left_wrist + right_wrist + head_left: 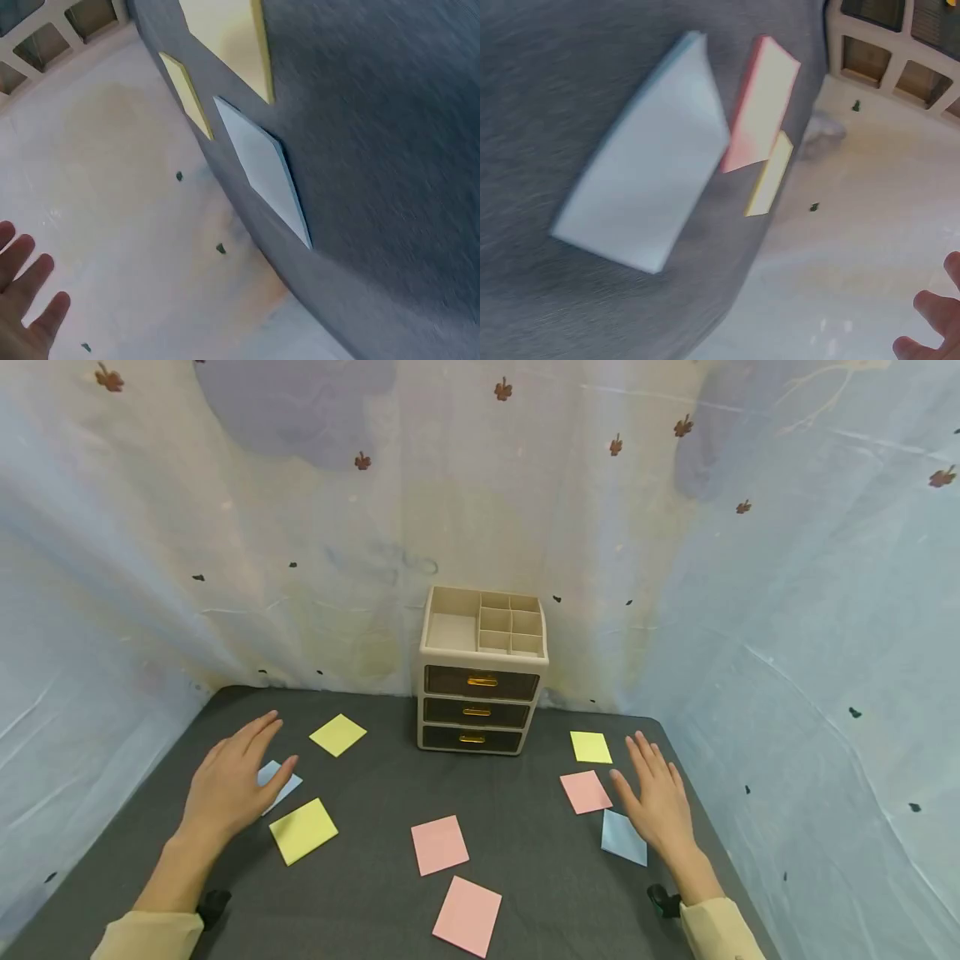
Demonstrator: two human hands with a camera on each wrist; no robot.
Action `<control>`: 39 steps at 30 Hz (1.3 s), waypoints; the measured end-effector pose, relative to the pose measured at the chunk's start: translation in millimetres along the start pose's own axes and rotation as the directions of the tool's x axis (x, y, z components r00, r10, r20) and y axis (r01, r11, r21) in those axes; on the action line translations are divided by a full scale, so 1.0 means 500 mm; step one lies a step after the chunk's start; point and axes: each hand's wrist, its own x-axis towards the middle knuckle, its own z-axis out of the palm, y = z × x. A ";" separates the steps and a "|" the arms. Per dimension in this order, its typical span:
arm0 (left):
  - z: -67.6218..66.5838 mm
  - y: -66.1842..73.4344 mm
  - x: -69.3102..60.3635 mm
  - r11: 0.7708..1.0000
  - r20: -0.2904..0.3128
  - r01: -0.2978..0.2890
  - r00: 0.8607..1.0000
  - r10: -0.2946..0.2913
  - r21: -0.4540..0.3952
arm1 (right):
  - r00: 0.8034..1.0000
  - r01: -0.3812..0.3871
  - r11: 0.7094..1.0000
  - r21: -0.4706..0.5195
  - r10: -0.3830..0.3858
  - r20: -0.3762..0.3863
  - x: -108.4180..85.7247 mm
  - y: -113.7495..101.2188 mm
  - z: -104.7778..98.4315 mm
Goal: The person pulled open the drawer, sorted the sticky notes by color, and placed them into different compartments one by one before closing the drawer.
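Observation:
My left hand (231, 781) is held above the left side of the dark table, fingers extended and holding nothing. Partly behind it lies a blue sticky note pad (282, 787), with a yellow pad (303, 831) nearer me and another yellow pad (338, 735) farther back. On the other side, my right hand (657, 793) hovers with straight fingers and nothing in its grasp. Beside it are a blue pad (623, 838), a pink pad (586, 792) and a yellow pad (591, 747). The right wrist view shows this blue pad (649, 161) close up.
A cream drawer organizer (480, 693) with three dark drawers, all closed, stands at the table's back edge. Its top has several compartments. Two pink pads, one farther (440, 845) and one nearer (467, 917), lie mid-table. Patterned curtain (360, 543) surrounds the dark table (375, 893).

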 end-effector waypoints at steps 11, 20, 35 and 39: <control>0.035 0.051 0.046 0.993 -0.241 -0.081 0.969 0.059 -0.081 | 0.995 0.075 0.997 0.029 -0.073 -0.073 0.064 -0.047 -0.019; 0.062 0.098 0.088 0.983 -0.346 -0.117 0.936 0.061 -0.144 | 0.992 0.104 0.993 0.059 -0.099 -0.079 0.112 -0.072 -0.037; 0.102 0.154 0.131 0.966 -0.342 -0.133 0.938 0.051 -0.220 | 0.983 0.180 0.981 0.067 -0.177 -0.051 0.183 -0.121 -0.048; 0.112 0.167 0.143 0.961 -0.349 -0.140 0.936 0.050 -0.238 | 0.978 0.206 0.976 0.069 -0.204 -0.039 0.201 -0.131 -0.050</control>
